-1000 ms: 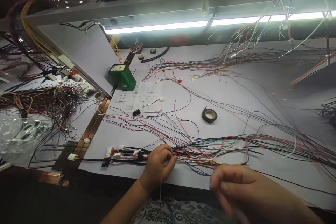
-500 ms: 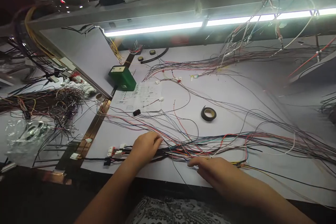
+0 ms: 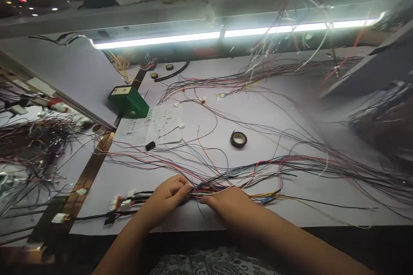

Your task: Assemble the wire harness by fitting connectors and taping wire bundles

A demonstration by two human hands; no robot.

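Observation:
Both hands are on a wire bundle (image 3: 258, 168) of many coloured strands near the front of the table. My left hand (image 3: 171, 193) is closed round it, thumb and fingers pinched together. Just to the right, my right hand (image 3: 230, 206) curls over the same bundle; its fingertips are partly hidden among the wires. Left of my left hand, black-sheathed branches run to white connectors (image 3: 125, 204) and a black connector (image 3: 110, 218). A longer branch ends in another white connector (image 3: 60, 218).
A roll of black tape (image 3: 238, 139) lies behind the hands. Further back are a printed sheet (image 3: 167, 116), a green box (image 3: 129, 103), a small black connector (image 3: 150, 145) and more loose wires (image 3: 206, 80). A side panel (image 3: 67, 68) stands at left, with a tangled wire heap (image 3: 35, 133) beyond it.
My right hand has moved left along the bundle, close to my left hand, and closed onto the wires. The camera view has turned a little to the right.

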